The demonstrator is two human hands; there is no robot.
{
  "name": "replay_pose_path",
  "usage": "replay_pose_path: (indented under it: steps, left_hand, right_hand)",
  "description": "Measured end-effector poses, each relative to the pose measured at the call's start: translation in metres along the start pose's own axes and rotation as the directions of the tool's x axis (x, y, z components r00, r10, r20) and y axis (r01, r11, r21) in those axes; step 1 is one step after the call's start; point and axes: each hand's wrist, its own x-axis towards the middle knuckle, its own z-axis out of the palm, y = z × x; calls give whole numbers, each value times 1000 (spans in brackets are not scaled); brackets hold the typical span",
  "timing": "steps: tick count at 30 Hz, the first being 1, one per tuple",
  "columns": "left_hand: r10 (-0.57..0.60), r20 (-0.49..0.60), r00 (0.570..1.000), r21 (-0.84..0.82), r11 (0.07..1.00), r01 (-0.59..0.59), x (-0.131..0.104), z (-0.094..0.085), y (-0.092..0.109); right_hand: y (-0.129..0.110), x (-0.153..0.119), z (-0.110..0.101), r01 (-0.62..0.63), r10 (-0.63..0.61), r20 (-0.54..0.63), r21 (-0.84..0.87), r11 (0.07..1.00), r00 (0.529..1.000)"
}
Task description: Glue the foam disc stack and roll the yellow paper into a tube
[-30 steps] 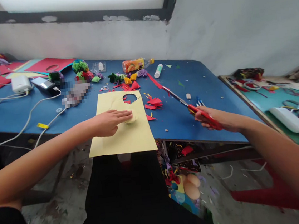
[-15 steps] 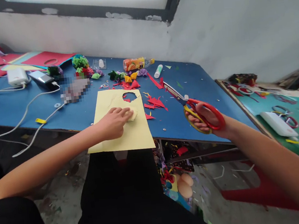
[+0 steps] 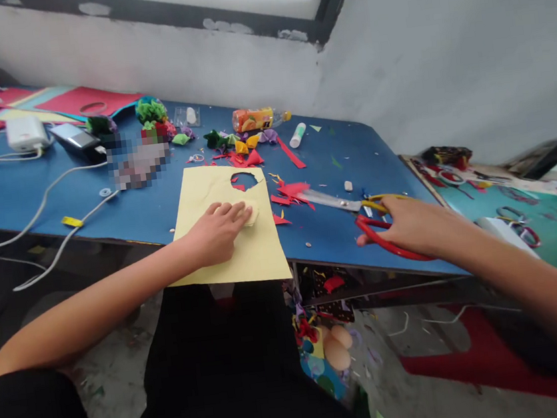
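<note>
A yellow sheet of paper [image 3: 258,258] lies at the table's front edge, its lower edge overhanging my lap. It has a round hole near its top, with red scraps showing through. My left hand [image 3: 218,232] lies on the sheet, fingers stretched over a small stack of cut yellow paper [image 3: 252,215]. My right hand [image 3: 408,224] is round the red and yellow handles of a pair of scissors [image 3: 335,201]. The blades point left, low over the blue table near the red scraps [image 3: 289,194], and their tips are blurred.
Behind the sheet are crumpled paper pieces [image 3: 251,143], an orange drink bottle [image 3: 258,119] and a glue stick [image 3: 297,135]. White cables [image 3: 49,188], a power bank [image 3: 26,134] and coloured sheets are at left. A green-topped table [image 3: 551,218] stands at right.
My right hand has turned over and lowered the scissors, the blades swinging from up-left to nearly level. A red scrap at their tips has come down by the other scraps. My left hand stays on the paper.
</note>
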Motion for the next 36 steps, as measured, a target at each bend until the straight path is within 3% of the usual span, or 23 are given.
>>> replay_pose_path:
  steps: [3, 6, 8, 10, 13, 17, 20, 26, 32, 34, 36]
  left_hand:
    - [2, 9, 1000, -48, 999, -2, 0, -3, -4]
    - [-19, -11, 1000, -202, 979, 17, 2, -12, -9]
    - [-101, -106, 989, -385, 921, 53, 6, -21, -9]
    - [-236, -190, 953, -605, 792, 76, 13, -30, -7]
    - [-352, -126, 928, -833, 546, 94, 30, -40, -1]
    - [-249, 16, 968, -953, 290, 91, 59, -41, 4]
    - [-144, 62, 988, -978, 188, 89, 72, -40, 6]
    - [-240, 73, 968, -968, 217, 127, 86, -43, 7]
    - [-364, 4, 932, -901, 402, 161, 115, -47, 21]
    - [-338, -7, 941, -882, 445, 153, 120, -52, 31]
    - [-185, 64, 981, -874, 464, 145, 120, -58, 43]
  right_hand:
    - [-3, -9, 4, 22, -34, -38, -290, 957, 999]
    - [-9, -22, 12, 95, -151, -114, -397, 913, 982]
    - [-13, -31, 16, 115, -216, -178, -452, 884, 960]
    - [-16, -38, 16, 119, -253, -214, -494, 861, 944]
    - [-19, -45, 13, 112, -273, -250, -513, 851, 929]
    - [-14, -52, 10, 103, -265, -271, -494, 863, 925]
    - [-6, -59, 10, 75, -230, -291, -460, 885, 929]
    - [22, -72, 16, -5, -153, -333, -430, 903, 931]
    - [48, -81, 28, -38, -79, -342, -322, 946, 936]
    - [54, -85, 30, -50, -75, -352, -333, 942, 933]
    - [60, -90, 31, -61, -91, -378, -373, 926, 921]
